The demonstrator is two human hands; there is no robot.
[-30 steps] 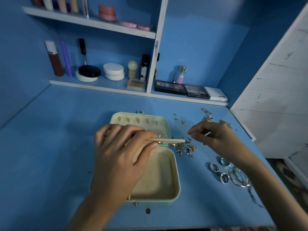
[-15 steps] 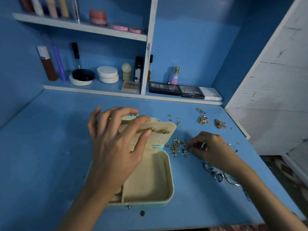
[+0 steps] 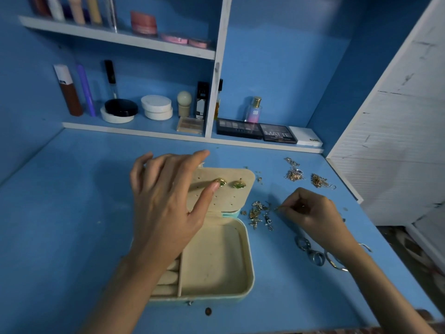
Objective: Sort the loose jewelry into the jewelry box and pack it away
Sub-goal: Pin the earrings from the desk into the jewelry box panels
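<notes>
Box: mint-green rectangular jewelry box with cream lining, lying open mid-way across the blue tabletop, its long axis running away from the person.
Panel: cream perforated earring panel, tilted up at the box's far end, long axis left to right; 2 gold-and-green stud earrings sit in its upper row.
Left hand: spread wide; thumb tip on the panel face just beside the left stud, fingers over the top edge, steadying the panel.
Right hand: narrow pinch on a small gold-toned piece.
Loose stock: pile of small earrings just right of the box; silver rings by the right wrist; tangled chains farther back.
Governing relation: the panel lies left of the right hand and slightly beyond it, with the pile between. The right hand is nearer the stock, so the carry probably runs leftward to a free hole.
</notes>
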